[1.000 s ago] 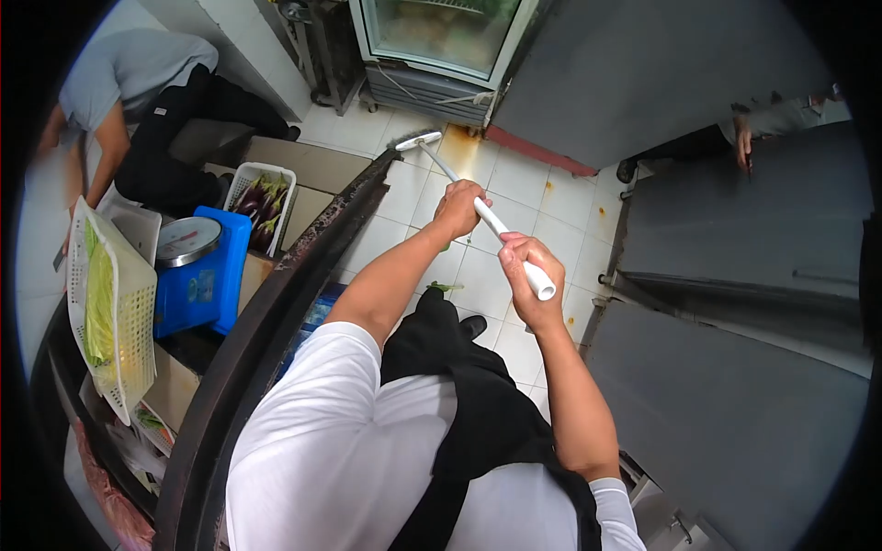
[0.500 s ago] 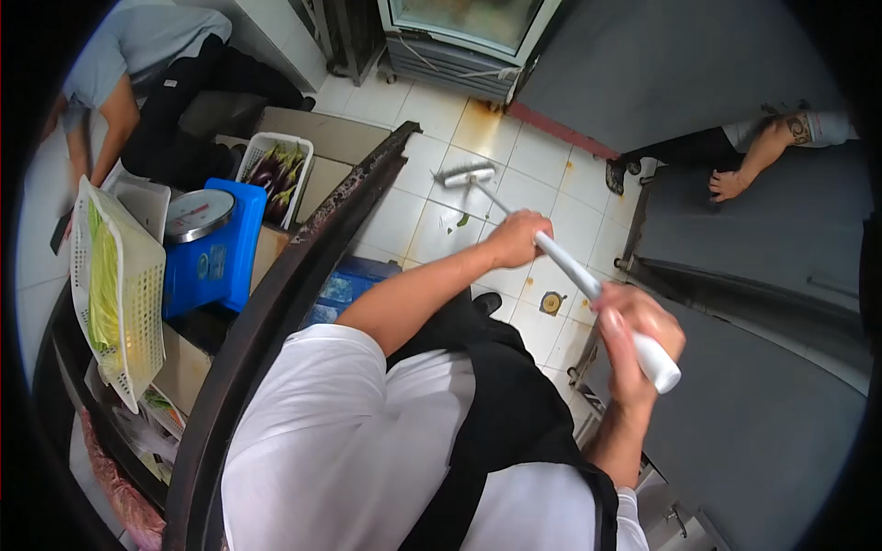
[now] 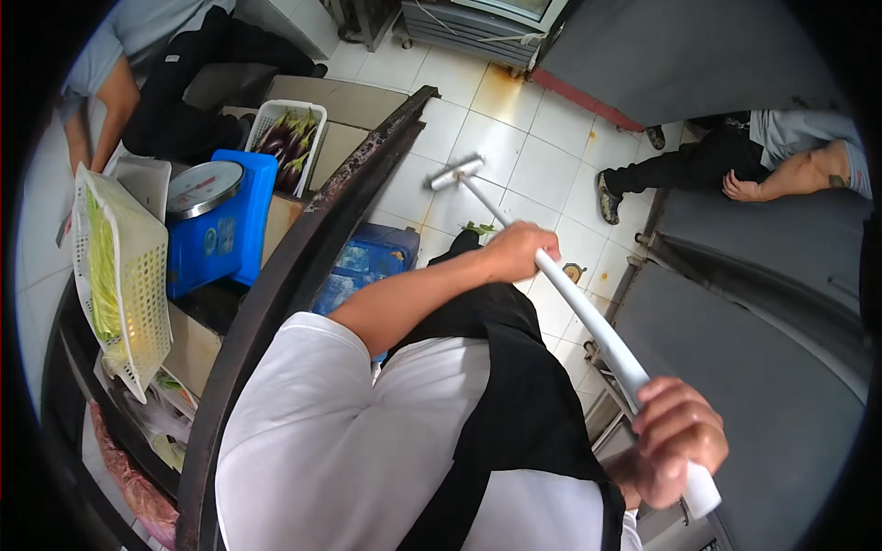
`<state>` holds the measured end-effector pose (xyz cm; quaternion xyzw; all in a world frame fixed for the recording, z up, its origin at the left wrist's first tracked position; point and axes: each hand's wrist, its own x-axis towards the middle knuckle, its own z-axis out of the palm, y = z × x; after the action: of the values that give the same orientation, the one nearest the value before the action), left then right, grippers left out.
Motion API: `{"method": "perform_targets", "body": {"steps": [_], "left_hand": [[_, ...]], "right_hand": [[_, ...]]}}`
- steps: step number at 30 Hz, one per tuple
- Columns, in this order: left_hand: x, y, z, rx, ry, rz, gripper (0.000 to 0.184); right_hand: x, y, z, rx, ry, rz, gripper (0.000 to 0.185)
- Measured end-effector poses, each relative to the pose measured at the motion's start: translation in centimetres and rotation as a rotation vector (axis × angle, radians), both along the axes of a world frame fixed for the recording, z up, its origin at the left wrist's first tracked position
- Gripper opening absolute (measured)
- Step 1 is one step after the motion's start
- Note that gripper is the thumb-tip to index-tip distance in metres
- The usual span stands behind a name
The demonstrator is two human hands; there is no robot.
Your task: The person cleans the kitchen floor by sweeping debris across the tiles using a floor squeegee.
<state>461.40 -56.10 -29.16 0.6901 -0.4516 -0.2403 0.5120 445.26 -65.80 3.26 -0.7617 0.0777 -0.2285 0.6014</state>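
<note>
A long white-handled broom (image 3: pixel 593 326) slants across the view, its light head (image 3: pixel 457 173) with a dark bristle edge lying on the tiled floor. Around the middle of the handle wraps my left hand (image 3: pixel 516 253), fingers closed. My right hand (image 3: pixel 682 436) grips the handle near its thick upper end, low on the right. Some green leaf scraps (image 3: pixel 477 228) lie on the tiles between the broom head and my foot.
On the left, behind a dark metal edge (image 3: pixel 303 230), stand a blue scale (image 3: pixel 216 220), a basket of eggplants (image 3: pixel 317 138) and a basket of greens (image 3: pixel 138 294). One person sits there. Another person (image 3: pixel 707 165) is at the right beside grey cabinets (image 3: pixel 763 239). A blue crate (image 3: pixel 367 262) sits near my legs.
Both hands still hold the broom. My right hand has moved down and to the right, and the broom head slightly left. The leaf scraps now lie nearer my foot. The person at right has stepped inward.
</note>
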Motion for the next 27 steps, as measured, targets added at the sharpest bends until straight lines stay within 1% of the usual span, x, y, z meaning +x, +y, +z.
{"method": "perform_targets", "body": {"steps": [2,5,6,8,9,10,12,13,14,16,17,19,20,22,23,24,26,27], "left_hand": [[1.6,0.5,-1.2,0.093,-0.028,0.09,0.002],[1.3,1.0,-6.2,0.114,-0.051,0.055,0.006],[0.7,1.0,-5.9,0.11,-0.051,0.05,0.006],[-2.5,1.3,-4.7,0.028,0.012,0.011,0.008],[-3.9,1.2,-4.4,0.034,0.04,-0.026,0.009],[-5.0,1.0,-4.2,0.006,0.098,-0.091,0.009],[-5.9,1.2,-1.8,0.081,0.136,-0.205,0.01],[-6.2,1.5,-0.4,0.1,0.15,-0.195,0.012],[-6.6,1.9,0.4,0.1,0.147,-0.193,0.012],[-7.1,2.8,1.4,0.082,0.148,-0.137,0.013],[-7.0,3.4,1.4,0.081,0.139,-0.133,0.013],[-6.9,5.3,1.7,0.127,0.029,0.032,0.013],[-6.3,6.3,1.8,0.156,0.024,0.042,0.012],[-5.9,8.5,-0.5,0.099,-0.058,0.176,0.014],[-5.6,9.8,-1.3,0.138,-0.073,0.233,0.016],[-5.5,11.0,-1.9,0.173,-0.091,0.287,0.018],[-6.2,13.1,-3.6,0.21,-0.109,0.408,0.02],[-6.8,14.1,-5.1,0.268,-0.102,0.396,0.02]], "right_hand": [[1.3,1.1,-2.3,0.024,0.037,-0.048,0.04],[1.8,2.2,-4.1,0.038,0.119,-0.045,0.033],[1.5,2.4,-4.1,0.039,0.13,-0.036,0.033],[0.4,1.9,-2.3,0.053,0.152,0.03,0.034],[0.5,2.1,-1.9,-0.008,0.106,-0.003,0.043],[0.2,2.1,-1.4,-0.011,0.104,-0.003,0.043],[-0.7,1.8,-0.5,0.035,0.075,0.066,0.042],[-1.0,2.1,-0.2,0.086,0.03,0.024,0.048],[-1.5,2.3,-0.1,0.086,0.027,0.027,0.048],[-2.6,2.5,0.1,0.123,-0.117,-0.011,0.046],[-3.1,2.4,0.4,0.114,-0.126,0.004,0.046],[-3.7,3.1,-0.2,0.132,-0.146,0.02,0.045],[-3.9,3.4,-0.7,0.153,-0.154,0.035,0.045],[-4.1,3.9,-2.3,0.193,-0.139,0.15,0.041],[-4.1,4.5,-3.0,0.221,-0.075,0.169,0.04],[-3.9,5.0,-4.5,0.205,-0.069,0.212,0.038],[-4.0,5.1,-7.1,0.106,-0.023,0.382,0.028],[-4.8,5.6,-8.1,0.099,-0.003,0.402,0.026]]}}
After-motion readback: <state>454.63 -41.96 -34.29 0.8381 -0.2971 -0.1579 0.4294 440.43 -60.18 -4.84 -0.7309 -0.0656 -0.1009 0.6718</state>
